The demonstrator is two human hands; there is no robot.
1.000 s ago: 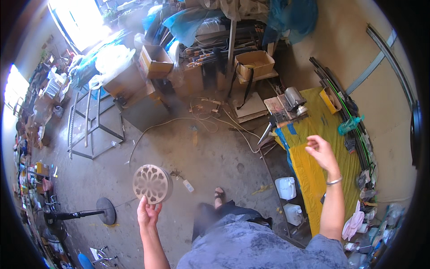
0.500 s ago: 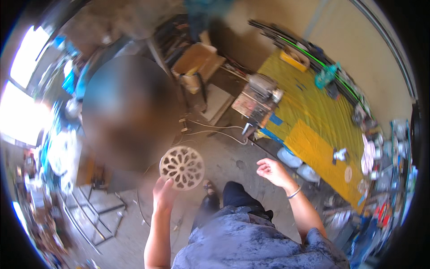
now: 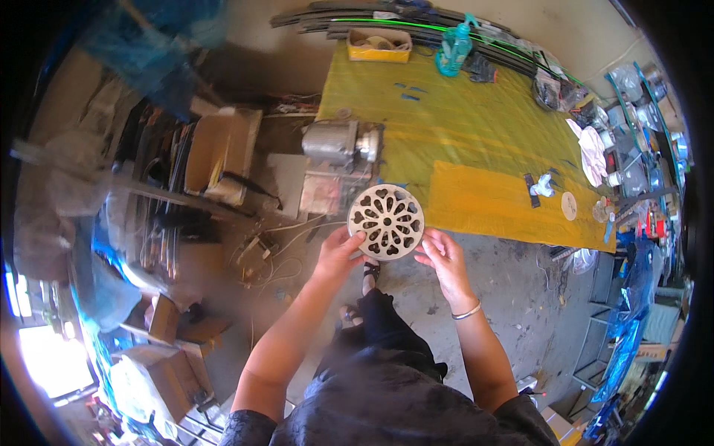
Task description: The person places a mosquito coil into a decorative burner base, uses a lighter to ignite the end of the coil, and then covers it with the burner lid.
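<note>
- The left hand has its fingers pinched on the left rim of a round pale grille disc, thumb on the face, the other fingers behind it where I cannot see them.
- The right hand meets the disc's lower right rim with fingertips only, fingers slightly spread, steadying more than gripping.
- The disc is in the air between the two hands, face up toward the person, its pierced heart and petal openings all showing. It hangs just off the near edge of the yellow-covered workbench, touching nothing but the fingers.
- As I read it, the step in hand is looking the disc over, held flat and still by both hands. Turning it or setting it down would call for a firmer right-hand hold, since that side rests on fingertips alone.
- Both forearms come up from below and converge on the disc, elbows bent, wrists nearly level; a thin bangle sits on the right wrist.
- Beyond the disc, at the bench's left edge, stands a grey motor-like machine; a yellow tray and a teal bottle sit along the far edge.
</note>
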